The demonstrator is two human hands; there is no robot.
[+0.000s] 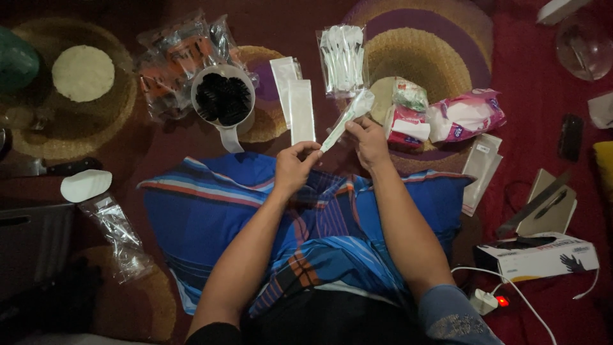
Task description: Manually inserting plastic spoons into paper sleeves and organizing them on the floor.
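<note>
Near: blue striped cloth over lap, its far edge just under both hands. Left hand and right hand pinch one slim clear sleeve between fingertips. Beyond: flat sleeves, cup of black caps, crowded floor.

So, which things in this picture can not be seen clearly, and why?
Head view:
- The clear sleeve between the left hand and right hand: its contents are too small and dim to tell.
- The green object: cut off by the left edge.
- The glass bowl: dark, partly cut by the top edge.
- The black pieces in the white cup: too dark to identify.
</note>
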